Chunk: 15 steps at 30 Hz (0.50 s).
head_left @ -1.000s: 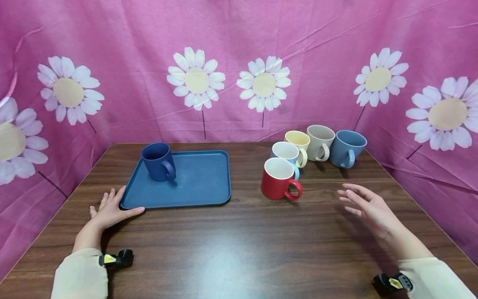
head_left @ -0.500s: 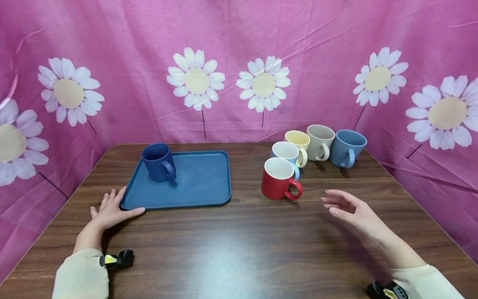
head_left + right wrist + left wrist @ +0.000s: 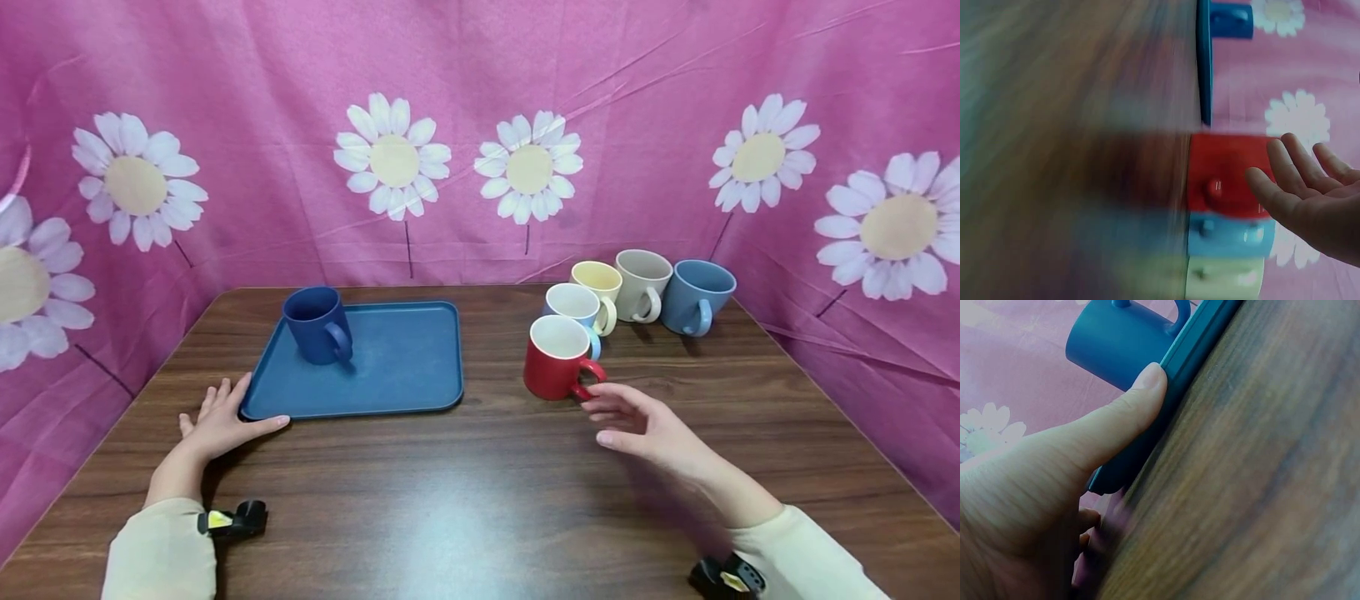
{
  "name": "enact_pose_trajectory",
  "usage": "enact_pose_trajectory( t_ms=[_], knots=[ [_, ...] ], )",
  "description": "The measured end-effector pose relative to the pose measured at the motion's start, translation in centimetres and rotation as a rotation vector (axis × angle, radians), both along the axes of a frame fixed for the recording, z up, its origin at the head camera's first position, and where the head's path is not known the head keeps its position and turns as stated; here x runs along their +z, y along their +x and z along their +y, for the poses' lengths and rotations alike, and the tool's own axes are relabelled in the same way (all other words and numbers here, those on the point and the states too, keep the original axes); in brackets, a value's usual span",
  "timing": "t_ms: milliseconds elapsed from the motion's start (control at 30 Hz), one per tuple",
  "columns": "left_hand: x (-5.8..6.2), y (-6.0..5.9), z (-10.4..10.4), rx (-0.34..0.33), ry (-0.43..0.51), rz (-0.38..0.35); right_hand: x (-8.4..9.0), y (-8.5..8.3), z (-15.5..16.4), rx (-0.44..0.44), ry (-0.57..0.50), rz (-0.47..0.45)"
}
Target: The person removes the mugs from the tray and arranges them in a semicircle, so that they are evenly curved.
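Observation:
My left hand (image 3: pixel 219 427) rests at the near left corner of a blue tray (image 3: pixel 408 367), its thumb along the front edge and its fingers spread by the left side. A dark blue mug (image 3: pixel 313 327) stands upright on the tray's left part. My right hand (image 3: pixel 660 429) is just beside the handle of a red mug (image 3: pixel 553 371), fingers loosely bent and holding nothing. In the right wrist view the fingers (image 3: pixel 1291 165) extend before the red mug (image 3: pixel 1235 162); whether they touch it I cannot tell. The left wrist view shows my thumb (image 3: pixel 1125 406) against the tray rim.
Behind the red mug stand a white-and-light-blue mug (image 3: pixel 573 302), a yellow mug (image 3: pixel 597 279), a grey mug (image 3: pixel 641 287) and a blue mug (image 3: pixel 697 298), close together. A pink flowered cloth (image 3: pixel 465 50) hangs behind the wooden table (image 3: pixel 450 500).
My right hand has moved left across the table, from the open area at the right up to the red mug's handle. The left hand, tray and mugs have stayed put.

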<state>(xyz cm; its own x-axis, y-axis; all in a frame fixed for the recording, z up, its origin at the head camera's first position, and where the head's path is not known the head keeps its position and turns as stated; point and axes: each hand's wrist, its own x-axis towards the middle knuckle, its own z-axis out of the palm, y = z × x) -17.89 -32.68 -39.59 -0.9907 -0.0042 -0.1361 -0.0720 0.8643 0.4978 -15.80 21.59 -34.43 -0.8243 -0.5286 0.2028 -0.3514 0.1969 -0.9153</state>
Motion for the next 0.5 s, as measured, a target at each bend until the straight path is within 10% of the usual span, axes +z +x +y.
enact_pose_trajectory(
  t_ms=[500],
  knots=[
    [0.1, 0.0, 0.0, -0.004, 0.002, 0.009, 0.8, -3.1, -7.2, 0.084, 0.068, -0.135]
  ],
)
